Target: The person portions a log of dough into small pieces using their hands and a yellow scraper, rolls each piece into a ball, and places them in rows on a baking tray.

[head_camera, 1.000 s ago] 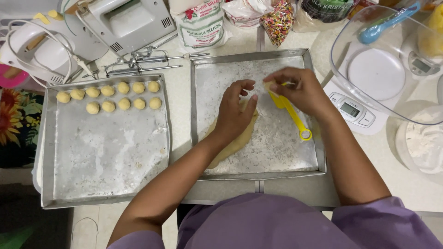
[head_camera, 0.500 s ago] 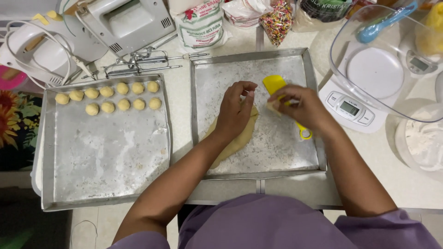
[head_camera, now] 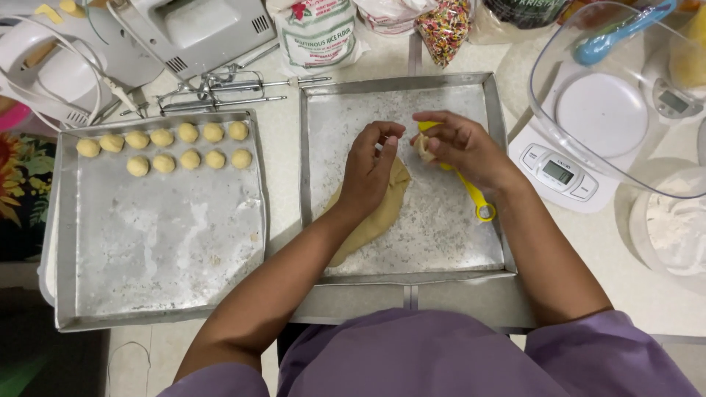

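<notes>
Over a floured tray, the right hand gripped a yellow scoop with dough; the left hand, fingers curled, pressed the dough slab, dough balls lining the neighbouring tray's far edge

Single head view only; we have no second view to set against it. We look almost straight down from above the floured metal tray, close enough that it fills the centre. Our own forearms and purple sleeves enter from the bottom edge. Left of that tray lies a second tray; right of it a kitchen scale; beyond it, a flour bag.
</notes>
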